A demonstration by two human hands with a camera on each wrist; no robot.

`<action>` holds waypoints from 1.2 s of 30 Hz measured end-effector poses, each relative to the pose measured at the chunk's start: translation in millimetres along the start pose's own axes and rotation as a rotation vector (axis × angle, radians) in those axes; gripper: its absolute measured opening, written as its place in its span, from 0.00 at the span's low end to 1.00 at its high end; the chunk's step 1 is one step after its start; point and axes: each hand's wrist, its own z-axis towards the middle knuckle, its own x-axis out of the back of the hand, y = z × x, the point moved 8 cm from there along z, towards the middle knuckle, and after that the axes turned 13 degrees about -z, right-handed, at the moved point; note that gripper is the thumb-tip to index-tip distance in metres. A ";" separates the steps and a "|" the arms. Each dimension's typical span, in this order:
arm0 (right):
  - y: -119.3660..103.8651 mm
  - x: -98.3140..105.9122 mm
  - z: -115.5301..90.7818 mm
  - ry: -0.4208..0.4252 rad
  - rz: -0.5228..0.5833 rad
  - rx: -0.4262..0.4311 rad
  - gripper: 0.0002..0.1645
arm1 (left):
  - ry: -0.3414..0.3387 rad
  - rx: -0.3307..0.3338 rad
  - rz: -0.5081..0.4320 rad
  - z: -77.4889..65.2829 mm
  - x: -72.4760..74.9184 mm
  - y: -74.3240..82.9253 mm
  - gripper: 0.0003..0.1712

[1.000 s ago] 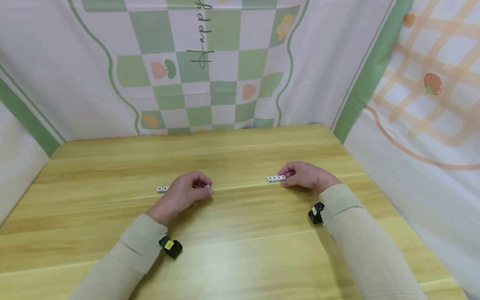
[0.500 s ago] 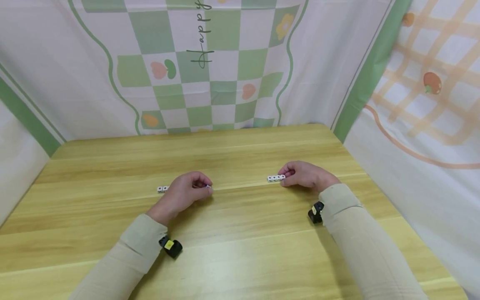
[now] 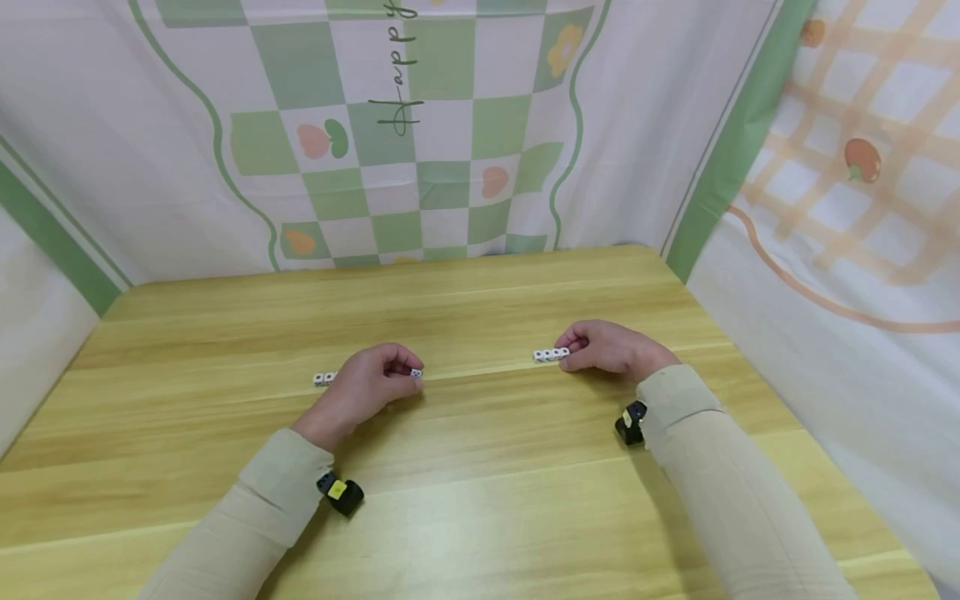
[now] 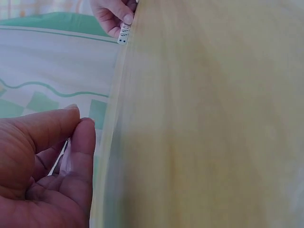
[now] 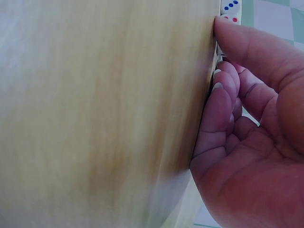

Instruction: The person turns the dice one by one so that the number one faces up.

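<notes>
In the head view, my left hand (image 3: 370, 383) pinches a single white die (image 3: 416, 372) between thumb and fingertips, low over the table. In the left wrist view, the die is hidden behind the fingertips (image 4: 85, 124). Left of that hand lie white dice (image 3: 323, 378), the rest of them covered by the hand. My right hand (image 3: 606, 348) grips the right end of a straight row of several dice (image 3: 551, 355), thumb on the near side. The right wrist view shows a die with blue pips (image 5: 231, 6) and one with red pips (image 5: 231, 19) past the thumb.
A wood-grain table (image 3: 480, 467) spreads under both hands. Behind it hangs a white and green checked curtain (image 3: 442, 125), with another patterned curtain (image 3: 847, 192) along the right. Small black cameras (image 3: 347, 497) are strapped at both wrists.
The die between my left fingertips has turned a little and shows a dotted face more plainly now. The right hand and its dice row stay nearly in place; the head view has shifted slightly.
</notes>
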 end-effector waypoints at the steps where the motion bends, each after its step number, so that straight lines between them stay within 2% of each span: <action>1: 0.2 -0.2 -0.1 -0.001 0.006 0.000 0.19 | 0.000 0.001 -0.001 0.1 -0.1 -0.2 0.13; 11: -2.5 -0.9 -2.1 -0.007 -0.002 0.017 0.20 | 0.012 0.022 0.027 -1.4 1.2 -1.1 0.12; 22: -1.2 -0.4 -1.5 0.000 -0.019 0.024 0.20 | -0.003 -0.019 0.008 -1.6 0.4 1.8 0.11; 31: -1.0 -0.2 -1.1 0.003 -0.012 0.015 0.19 | 0.017 0.017 0.017 -2.7 0.8 1.6 0.12; 36: -0.5 0.5 0.8 0.010 -0.017 0.015 0.19 | 0.017 0.006 0.027 -2.3 1.3 0.5 0.13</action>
